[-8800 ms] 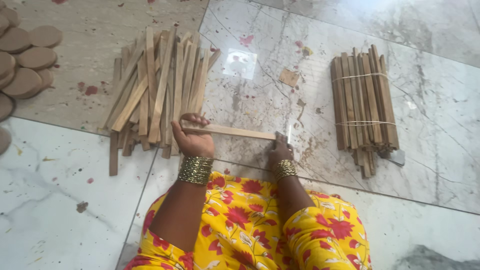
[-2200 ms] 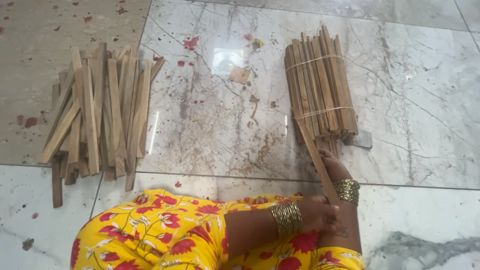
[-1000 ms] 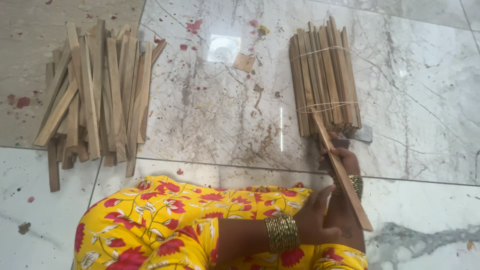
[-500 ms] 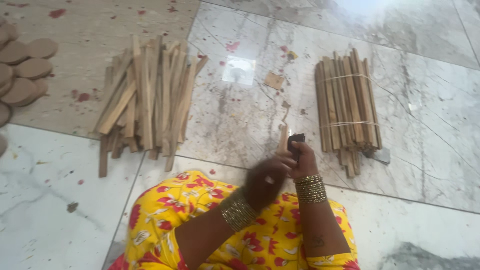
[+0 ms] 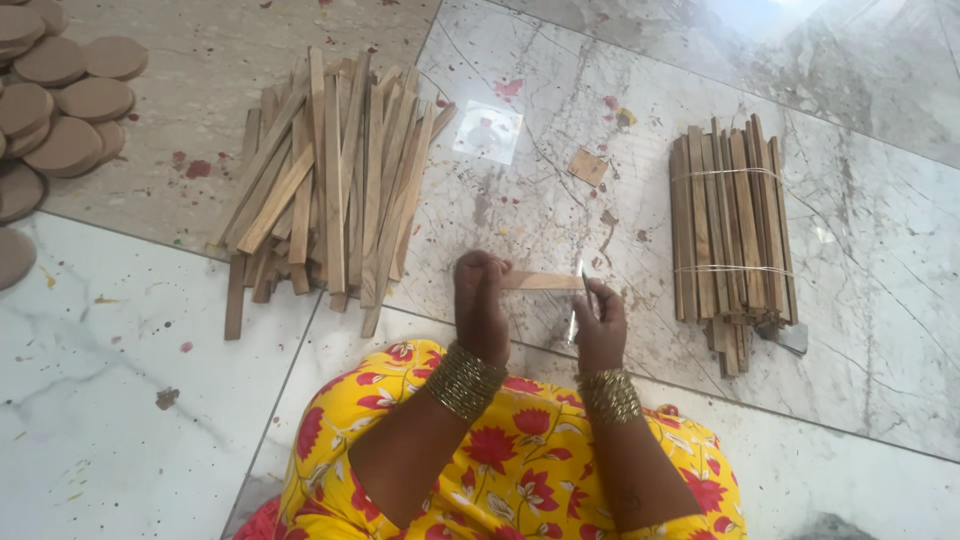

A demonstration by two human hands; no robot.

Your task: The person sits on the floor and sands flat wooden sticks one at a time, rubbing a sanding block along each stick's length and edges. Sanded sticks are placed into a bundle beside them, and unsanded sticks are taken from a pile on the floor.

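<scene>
Far-left brown discs [image 5: 60, 110] are cut off. A thin flat wooden strip [image 5: 540, 281] spans both hands: left hand [image 5: 482, 300] closed on one end, right hand [image 5: 600, 320] gripping a slim blade, hard to make out, against the other.

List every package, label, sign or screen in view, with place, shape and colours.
No screens, signs or printed packages show.
Tied bundle: right on the marble floor, brown wood strips bound by two thin bands.
Card scrap: small brown square, left of the bundle.
Pale square patch: on the floor beside the loose strips; label or glare, unclear.
</scene>
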